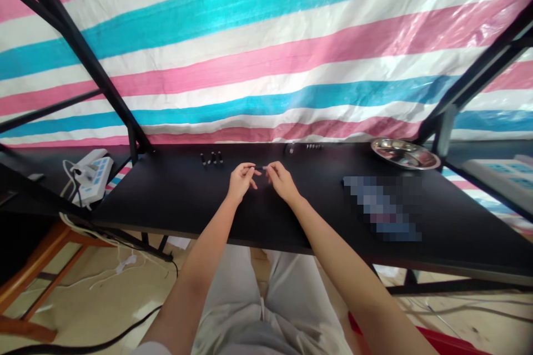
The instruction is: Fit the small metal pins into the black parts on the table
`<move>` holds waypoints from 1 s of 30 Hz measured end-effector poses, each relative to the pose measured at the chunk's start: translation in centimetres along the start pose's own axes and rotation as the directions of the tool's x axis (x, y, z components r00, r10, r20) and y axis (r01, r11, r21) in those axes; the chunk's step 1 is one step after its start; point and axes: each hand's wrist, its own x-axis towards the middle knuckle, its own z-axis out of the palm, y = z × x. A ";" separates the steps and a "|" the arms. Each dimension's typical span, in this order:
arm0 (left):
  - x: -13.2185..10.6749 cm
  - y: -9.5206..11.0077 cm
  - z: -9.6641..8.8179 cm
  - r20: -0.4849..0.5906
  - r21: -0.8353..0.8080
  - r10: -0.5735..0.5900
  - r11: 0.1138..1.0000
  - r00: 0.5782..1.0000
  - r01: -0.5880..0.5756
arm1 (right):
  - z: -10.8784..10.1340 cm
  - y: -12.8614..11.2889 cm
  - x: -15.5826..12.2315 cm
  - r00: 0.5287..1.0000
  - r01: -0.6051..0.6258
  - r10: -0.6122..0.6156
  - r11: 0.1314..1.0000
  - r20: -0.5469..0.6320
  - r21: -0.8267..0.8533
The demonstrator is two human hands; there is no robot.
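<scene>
My left hand point(240, 183) and my right hand point(282, 179) meet above the middle of the black table. Their fingertips pinch a thin black stick-like piece point(259, 167) from both ends. Its right end looks greyish where the right fingers hold it; the exact kind is too small to tell. Left of my left hand, several short black pieces with pale tips point(212, 157) stand or lie on the tabletop. Behind my right hand is a small dark round item point(289, 148) with a shiny spot. A row of tiny silvery parts point(314, 146) lies just right of it.
A shiny metal tray point(400, 154) sits at the back right. Nearer on the right lies a blurred-out bluish flat item point(381, 208). Black frame posts point(119, 102) flank the table point(166, 199). A white power strip point(95, 177) with cables is at the left; striped sheeting hangs behind.
</scene>
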 end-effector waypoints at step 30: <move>0.0 0.2 -0.1 -0.011 0.028 -0.072 0.997 0.997 0.072 | 0.3 1.1 0.8 0.979 0.184 -0.172 0.976 0.111 -0.116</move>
